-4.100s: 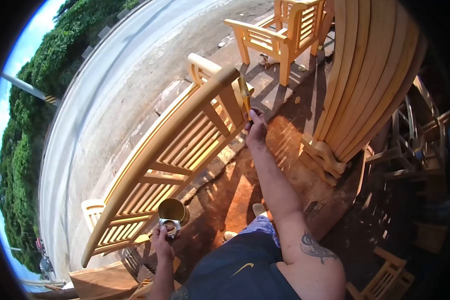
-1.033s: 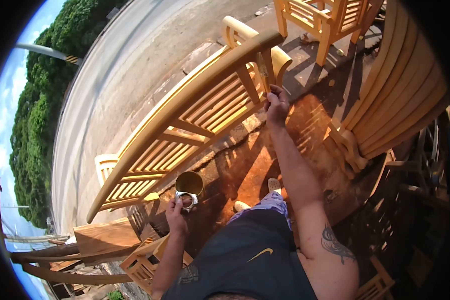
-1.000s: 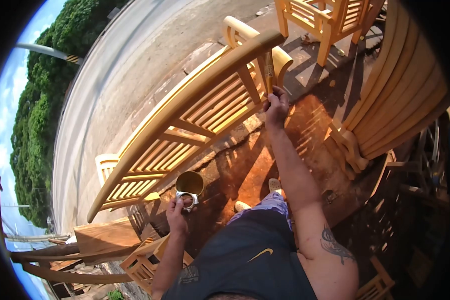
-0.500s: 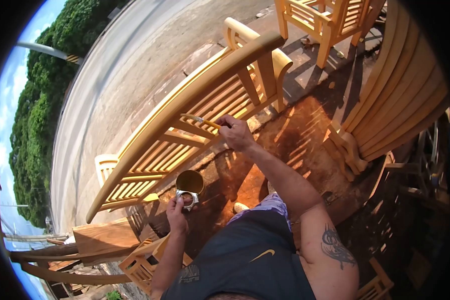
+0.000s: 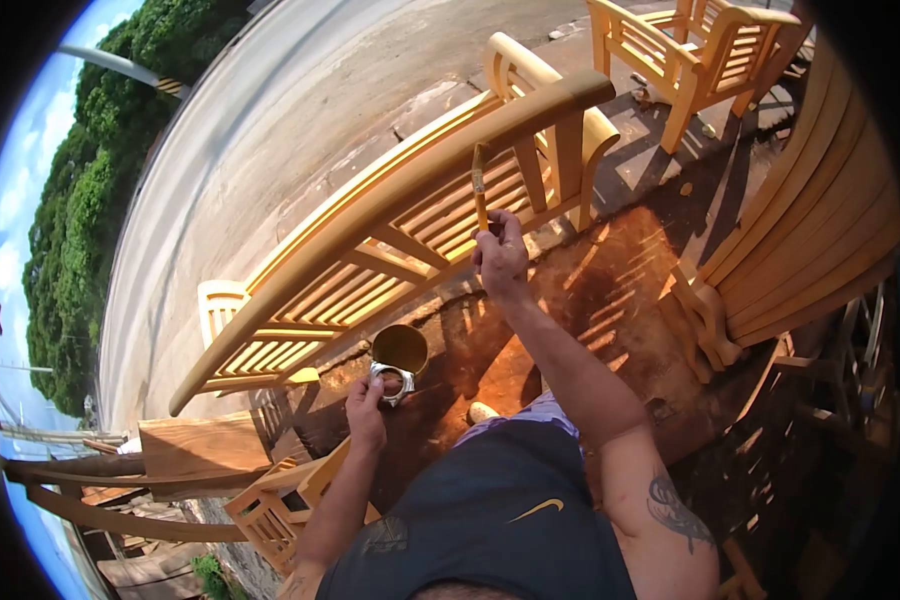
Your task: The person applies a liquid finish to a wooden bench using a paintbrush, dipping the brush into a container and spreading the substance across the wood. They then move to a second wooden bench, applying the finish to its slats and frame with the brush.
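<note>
My right hand (image 5: pixel 502 255) is closed around the handle of a paintbrush (image 5: pixel 479 190), held upright in the view. The brush's bristles are at the thick top rail (image 5: pixel 400 185) of a yellowish slatted wooden bench. Lower down, my left hand (image 5: pixel 366 405) grips the rim of a small open can (image 5: pixel 393 384). Just above that can is a round, dark yellow opening, which looks like a lid or container (image 5: pixel 400 349); how the two are joined is unclear. The bench's slatted back (image 5: pixel 440 225) lies between the rail and my right hand.
A wooden armchair (image 5: pixel 670 65) stands at the upper right, with curved stacked boards (image 5: pixel 820 190) below it. Lower left are a wooden block (image 5: pixel 205 445) and another slatted piece (image 5: pixel 270 515). A road (image 5: pixel 240 130) runs behind the bench.
My right hand has moved right and slightly up along the bench, and the brush has turned from sideways to upright. My left hand with the can sits slightly further right in view.
</note>
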Demonstrator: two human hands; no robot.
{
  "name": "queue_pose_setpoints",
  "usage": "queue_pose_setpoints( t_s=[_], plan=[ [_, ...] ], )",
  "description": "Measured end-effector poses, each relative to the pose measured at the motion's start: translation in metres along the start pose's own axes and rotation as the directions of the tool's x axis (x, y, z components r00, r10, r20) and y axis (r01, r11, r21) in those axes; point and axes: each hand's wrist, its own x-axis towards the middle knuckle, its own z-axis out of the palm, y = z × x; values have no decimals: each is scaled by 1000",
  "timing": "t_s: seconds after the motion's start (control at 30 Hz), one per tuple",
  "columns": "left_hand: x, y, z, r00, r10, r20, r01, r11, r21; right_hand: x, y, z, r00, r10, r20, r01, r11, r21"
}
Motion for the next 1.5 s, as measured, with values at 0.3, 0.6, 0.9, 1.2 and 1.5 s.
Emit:
queue_pose_setpoints(
  t_s=[0.3,0.6,0.9,1.2,1.5],
  plan=[
    [6,-9,-26,1000,23,-3,-23,1000,0,-47,48,54,887,183,424,-16,929,-369],
    [-5,-8,-56,999,-12,-42,12,1000,-10,27,9,-55,991,-48,-123,61,992,107],
    [0,-4,-92,999,-11,-30,11,1000,5,-24,72,76,999,47,15,-49,960,274],
    [6,0,-120,999,-10,-46,11,1000,15,-90,163,156,938,193,290,-205,979,14],
    [19,2,-123,1000,-17,-7,17,1000,-11,-22,63,51,977,24,213,38,958,-286]
  ],
)
